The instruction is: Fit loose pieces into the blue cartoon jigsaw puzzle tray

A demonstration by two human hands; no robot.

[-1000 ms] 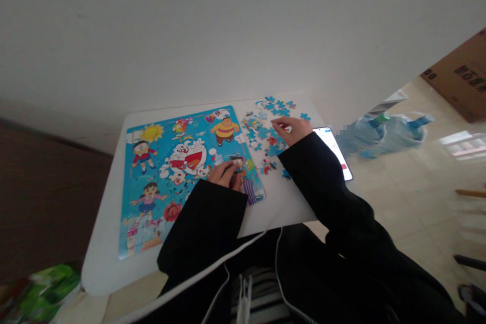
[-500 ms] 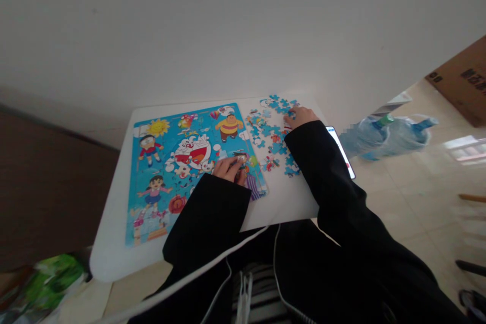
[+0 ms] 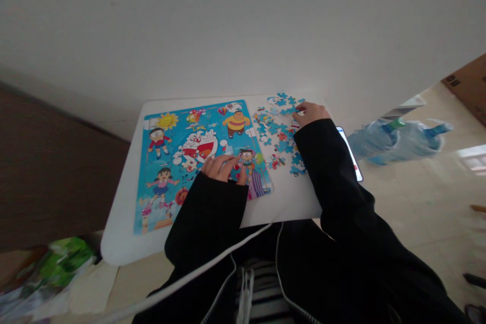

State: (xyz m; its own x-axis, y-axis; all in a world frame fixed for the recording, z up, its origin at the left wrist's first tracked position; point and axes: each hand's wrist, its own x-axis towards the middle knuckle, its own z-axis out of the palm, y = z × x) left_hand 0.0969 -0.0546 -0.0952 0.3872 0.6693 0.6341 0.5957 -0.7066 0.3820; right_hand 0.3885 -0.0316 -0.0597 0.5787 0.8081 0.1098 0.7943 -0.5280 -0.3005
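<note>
A blue cartoon jigsaw puzzle [image 3: 174, 159] lies on a white table, with a white-and-red cat figure at its middle and characters near its corners. My left hand [image 3: 224, 168] rests on the puzzle's right part, fingers spread and thumb apart, beside a small character in green. To the right of the board is a heap of loose puzzle pieces [image 3: 279, 134], mostly blue. Over the heap's far right edge, my right hand [image 3: 311, 112] has its fingertips pinched on a puzzle piece, which the fingers mostly cover.
A phone [image 3: 351, 154] with a lit screen lies at the right edge of the white table [image 3: 119, 223]. Large clear water bottles [image 3: 402, 142] stand on the floor to the right, with a cardboard box [image 3: 469, 86] beyond. A white cable [image 3: 205, 273] crosses in front of my body.
My left hand's fingers have spread and shifted slightly left, uncovering the character in green. My right hand stays at the heap, fingers now pinched. The whole view has shifted slightly.
</note>
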